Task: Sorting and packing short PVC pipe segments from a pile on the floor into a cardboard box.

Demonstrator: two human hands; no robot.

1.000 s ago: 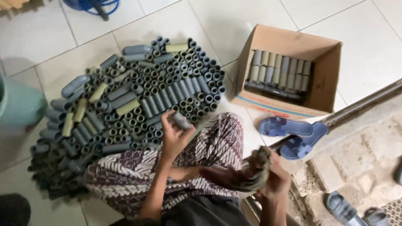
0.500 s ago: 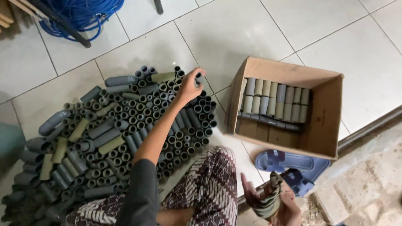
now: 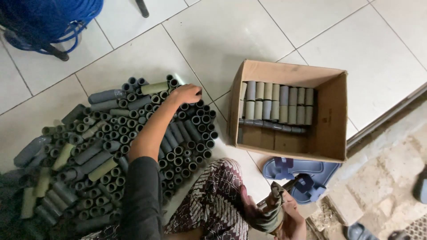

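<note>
the left hand (image 3: 186,94) reaches to the far edge of the heap of grey pipe pieces (image 3: 111,146) at 11 o'clock, fingers curled onto them, while the right hand (image 3: 284,213) at 5 o'clock grips a rag-wrapped piece (image 3: 272,209), below the cardboard box (image 3: 331,129).

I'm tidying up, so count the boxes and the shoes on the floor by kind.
Cardboard box: 1
Blue sandals: 2
Other shoes, cut off at the right edge: 2
Total: 5
</note>
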